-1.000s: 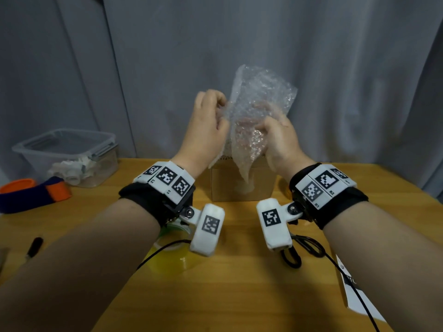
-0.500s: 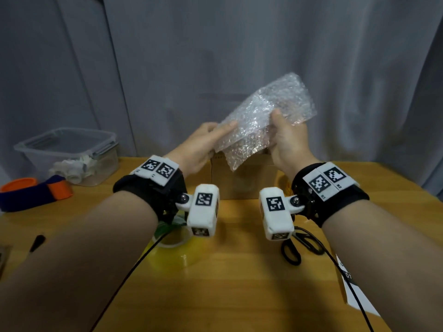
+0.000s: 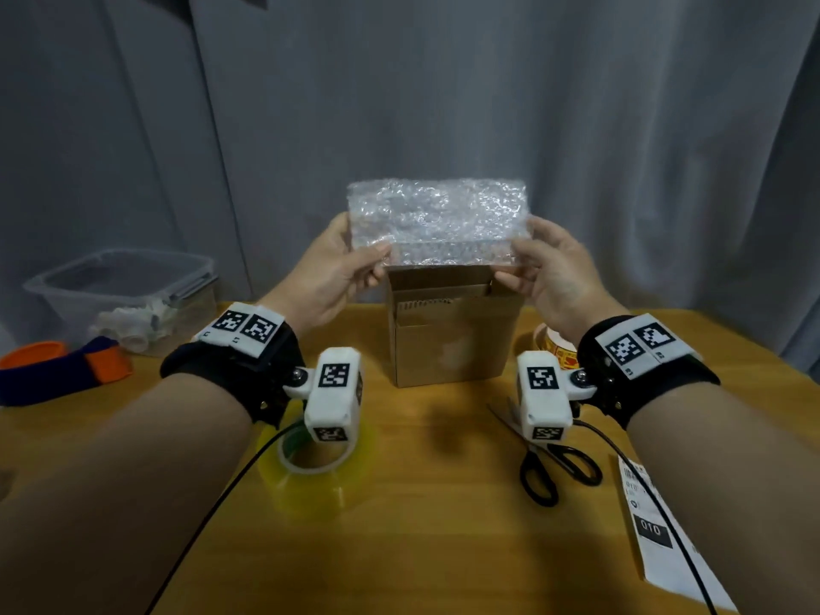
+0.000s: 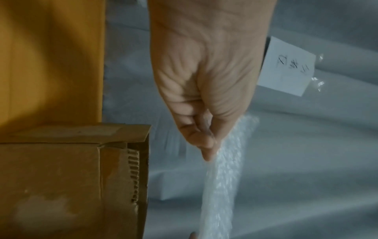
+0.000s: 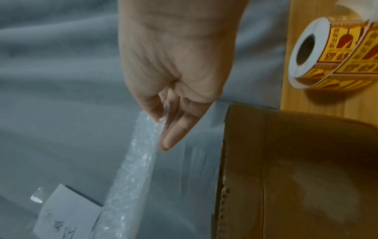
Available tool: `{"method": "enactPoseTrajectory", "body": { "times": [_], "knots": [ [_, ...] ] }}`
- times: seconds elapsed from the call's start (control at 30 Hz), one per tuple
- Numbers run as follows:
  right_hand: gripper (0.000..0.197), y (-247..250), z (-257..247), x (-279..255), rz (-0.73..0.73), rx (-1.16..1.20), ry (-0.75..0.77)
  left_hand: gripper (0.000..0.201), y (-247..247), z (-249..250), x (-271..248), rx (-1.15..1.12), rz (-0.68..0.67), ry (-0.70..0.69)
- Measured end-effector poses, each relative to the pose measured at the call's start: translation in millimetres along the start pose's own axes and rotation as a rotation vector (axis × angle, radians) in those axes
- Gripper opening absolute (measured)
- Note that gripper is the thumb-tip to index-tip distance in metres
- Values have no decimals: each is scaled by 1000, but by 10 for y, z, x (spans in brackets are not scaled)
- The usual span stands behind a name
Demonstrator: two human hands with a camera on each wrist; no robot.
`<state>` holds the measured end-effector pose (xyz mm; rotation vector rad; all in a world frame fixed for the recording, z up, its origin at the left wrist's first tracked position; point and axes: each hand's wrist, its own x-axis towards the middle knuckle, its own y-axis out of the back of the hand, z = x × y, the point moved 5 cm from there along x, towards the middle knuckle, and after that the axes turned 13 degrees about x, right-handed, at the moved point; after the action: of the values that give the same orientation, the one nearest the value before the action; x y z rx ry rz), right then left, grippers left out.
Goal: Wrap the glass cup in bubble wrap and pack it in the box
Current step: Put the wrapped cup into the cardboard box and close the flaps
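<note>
A clear sheet of bubble wrap [image 3: 437,221] is stretched flat in the air above the open cardboard box [image 3: 450,330]. My left hand [image 3: 341,264] pinches its left edge between thumb and fingers, and my right hand [image 3: 539,264] pinches its right edge. The left wrist view shows the pinch of my left hand [image 4: 206,142] on the bubble wrap [image 4: 220,186] beside the box [image 4: 71,177]. In the right wrist view my right hand [image 5: 165,113] grips the bubble wrap [image 5: 132,169] next to the box [image 5: 296,177]. No glass cup is in sight.
On the wooden table [image 3: 421,548] lie a yellow tape roll [image 3: 317,472], black scissors [image 3: 554,468], a printed paper label [image 3: 661,534] and a sticker roll [image 3: 557,348]. A clear plastic tub [image 3: 124,299] and an orange-blue band [image 3: 62,370] sit at the left. A grey curtain hangs behind.
The crumpled bubble wrap has been spread out flat. My hands moved apart and lower, each now on one side edge of the sheet.
</note>
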<state>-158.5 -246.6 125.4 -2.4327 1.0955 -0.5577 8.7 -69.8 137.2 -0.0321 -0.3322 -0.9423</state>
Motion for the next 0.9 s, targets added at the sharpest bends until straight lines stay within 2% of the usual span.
{"method": "enactPoseTrajectory", "body": {
  "times": [0.07,0.23,0.27,0.33,0.37,0.4,0.47,0.5,0.57,0.63,0.7,0.73,0.8,0.9],
  "knots": [
    [38,-3,13,0,-24,67,-3,24,8,-28,19,-110,33,5],
    [18,-23,86,-68,51,376,-33,20,-55,-134,28,-414,179,107],
    [20,-29,92,-70,13,395,-61,24,-64,-137,14,-477,180,127],
    [36,-17,93,-50,-73,287,-113,35,-65,-127,6,-456,121,141],
    [42,-7,90,-33,-100,189,-120,39,-65,-122,10,-381,86,147],
    [39,-21,86,-29,-134,104,-117,36,-82,-102,10,-287,54,148],
    [18,-39,98,23,-172,-17,-74,17,-126,-74,47,-14,18,137],
    [25,-33,104,60,-156,-88,-42,20,-138,-79,84,162,27,131],
    [46,-15,78,153,-75,-289,93,34,-130,-98,183,448,109,103],
    [50,-66,-24,206,-19,-564,293,38,-156,-77,278,621,175,50],
    [49,-212,-69,233,-58,-939,465,41,-249,-100,386,828,147,20],
    [51,-282,-45,254,-96,-1092,504,43,-308,-132,432,929,108,24],
    [55,-338,67,317,-161,-1261,460,45,-406,-230,509,1090,6,46],
    [52,-195,283,391,-180,-1341,228,48,-483,-372,570,1307,-162,33]
  ]
}}
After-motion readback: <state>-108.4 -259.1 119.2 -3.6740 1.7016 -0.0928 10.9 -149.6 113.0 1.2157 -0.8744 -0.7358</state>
